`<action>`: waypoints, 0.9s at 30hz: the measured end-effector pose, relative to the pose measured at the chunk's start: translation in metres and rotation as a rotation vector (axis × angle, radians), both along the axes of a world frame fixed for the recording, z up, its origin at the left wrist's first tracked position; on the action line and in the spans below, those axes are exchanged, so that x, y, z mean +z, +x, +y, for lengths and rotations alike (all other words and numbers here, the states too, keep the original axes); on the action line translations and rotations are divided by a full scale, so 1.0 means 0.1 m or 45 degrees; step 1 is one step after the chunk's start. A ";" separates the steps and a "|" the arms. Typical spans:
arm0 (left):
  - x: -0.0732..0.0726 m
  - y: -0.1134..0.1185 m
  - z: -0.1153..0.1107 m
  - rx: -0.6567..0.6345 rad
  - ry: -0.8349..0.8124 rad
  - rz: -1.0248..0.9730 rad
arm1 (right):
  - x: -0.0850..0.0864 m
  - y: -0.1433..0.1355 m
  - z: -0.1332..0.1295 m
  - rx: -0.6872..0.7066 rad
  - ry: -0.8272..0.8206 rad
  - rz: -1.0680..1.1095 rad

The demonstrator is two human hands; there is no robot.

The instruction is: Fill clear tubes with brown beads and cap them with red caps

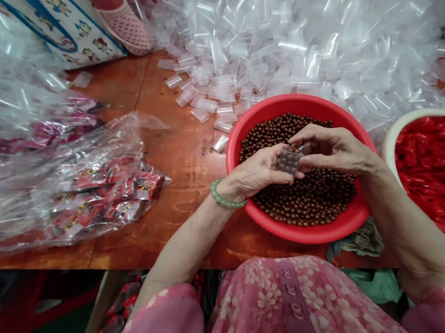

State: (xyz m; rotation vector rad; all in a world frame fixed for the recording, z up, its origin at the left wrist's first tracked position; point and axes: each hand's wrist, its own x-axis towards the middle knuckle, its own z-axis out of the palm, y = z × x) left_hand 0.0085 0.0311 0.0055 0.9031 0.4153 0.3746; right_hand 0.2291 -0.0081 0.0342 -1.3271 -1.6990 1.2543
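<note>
Between my hands, above a red basin (316, 235), is a small clear plastic container (289, 162) with brown beads inside. My left hand (256, 172), with a green bead bracelet (221, 194) at the wrist, grips the container between thumb and fingers. At the container's right end, my right hand (334, 150) has its fingers closed; its thumb and fingertips touch that end. Whether they pinch a small part there is hard to see. Brown round beads (304, 205) fill much of the basin below.
A white basin (391, 159) of red plastic pieces (443, 177) stands at right. Clear plastic containers (271, 36) are heaped behind. Plastic bags with red packets (108, 194) lie left on the wooden table (180, 155). A printed bag (80, 30) and pink holed object (126, 27) stand behind.
</note>
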 end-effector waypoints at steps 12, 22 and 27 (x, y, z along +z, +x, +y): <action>0.00 -0.02 0.03 -0.051 -0.023 -0.017 | 0.17 -0.01 0.24 0.316 -0.079 -0.134; -0.04 -0.02 0.06 0.038 -0.062 -0.074 | 0.05 0.01 0.19 0.166 -0.137 0.150; -0.03 -0.05 0.08 0.081 -0.141 -0.117 | 0.23 0.07 0.04 -0.037 -0.087 0.042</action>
